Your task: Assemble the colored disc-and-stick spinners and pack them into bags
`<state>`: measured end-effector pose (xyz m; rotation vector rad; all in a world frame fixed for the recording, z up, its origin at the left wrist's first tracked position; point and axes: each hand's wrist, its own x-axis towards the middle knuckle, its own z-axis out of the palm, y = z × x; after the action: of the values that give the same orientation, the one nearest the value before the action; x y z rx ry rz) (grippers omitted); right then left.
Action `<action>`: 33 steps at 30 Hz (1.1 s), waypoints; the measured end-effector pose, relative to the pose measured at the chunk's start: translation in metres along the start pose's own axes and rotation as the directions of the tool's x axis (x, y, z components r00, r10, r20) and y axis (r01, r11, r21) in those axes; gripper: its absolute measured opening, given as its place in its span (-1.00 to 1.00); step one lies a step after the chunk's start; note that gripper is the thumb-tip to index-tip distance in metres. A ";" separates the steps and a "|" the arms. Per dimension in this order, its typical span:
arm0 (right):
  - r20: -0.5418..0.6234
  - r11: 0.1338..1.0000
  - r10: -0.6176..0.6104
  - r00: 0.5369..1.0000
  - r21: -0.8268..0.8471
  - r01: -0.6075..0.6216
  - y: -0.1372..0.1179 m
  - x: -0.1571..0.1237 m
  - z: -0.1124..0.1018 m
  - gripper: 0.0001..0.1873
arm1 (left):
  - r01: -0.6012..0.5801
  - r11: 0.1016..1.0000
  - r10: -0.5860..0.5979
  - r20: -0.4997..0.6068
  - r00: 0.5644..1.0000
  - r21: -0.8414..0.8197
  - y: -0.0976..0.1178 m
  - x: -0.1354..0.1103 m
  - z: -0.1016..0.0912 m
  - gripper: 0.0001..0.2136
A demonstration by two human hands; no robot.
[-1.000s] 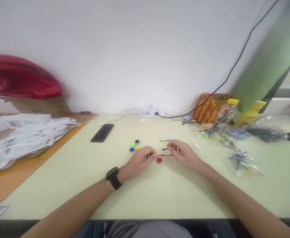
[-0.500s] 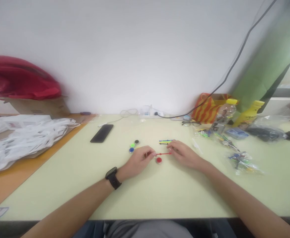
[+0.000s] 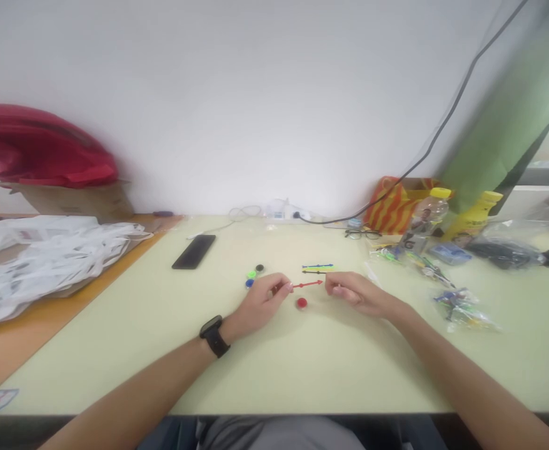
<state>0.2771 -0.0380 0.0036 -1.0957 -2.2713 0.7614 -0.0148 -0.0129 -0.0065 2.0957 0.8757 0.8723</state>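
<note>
My left hand point(image 3: 262, 301) pinches the tail end of a red plastic arrow point(image 3: 308, 284), holding it just above the table. My right hand point(image 3: 356, 292) is closed with its fingers curled, close to the arrowhead; whether anything is inside is hidden. Below the red arrow sits a round red disc-like piece point(image 3: 301, 304). Behind it lie a blue arrow point(image 3: 319, 266), a yellow one point(image 3: 316, 269) and a black arrow point(image 3: 312, 272). Beside my left hand stand a black round piece point(image 3: 259, 269), a green one point(image 3: 251, 275) and a blue one point(image 3: 249, 284).
A black phone point(image 3: 194, 252) lies at the left rear. To the right are glasses point(image 3: 363, 234), a bottle point(image 3: 425, 215), a yellow bottle point(image 3: 474, 215) and clear bags of small coloured parts point(image 3: 464, 307). White bags point(image 3: 63, 256) pile up at far left. A cable point(image 3: 448, 119) hangs along the wall.
My right hand has come off the arrowhead, shifted slightly right and curled its fingers. The red arrow's head has tilted up while my left hand keeps its pinch.
</note>
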 end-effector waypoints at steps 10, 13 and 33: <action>-0.097 0.975 0.041 0.994 0.220 -0.019 -0.019 0.011 0.034 -0.88 | 0.046 0.998 -0.052 0.126 0.991 0.051 -0.001 -0.001 0.004 -0.69; -0.133 0.985 0.038 0.990 0.175 -0.014 -0.018 0.011 0.040 -0.88 | 0.047 0.996 -0.056 0.121 0.991 0.078 -0.003 0.000 0.005 -0.71; -0.232 0.990 -0.131 0.964 0.019 0.140 -0.003 0.015 0.048 -0.77 | -0.080 0.983 0.056 0.148 0.987 0.163 -0.005 -0.002 0.007 -0.85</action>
<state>0.2365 -0.0397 -0.0263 -0.9482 -2.1039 0.5846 -0.0117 -0.0144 -0.0145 2.3152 0.8309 0.6928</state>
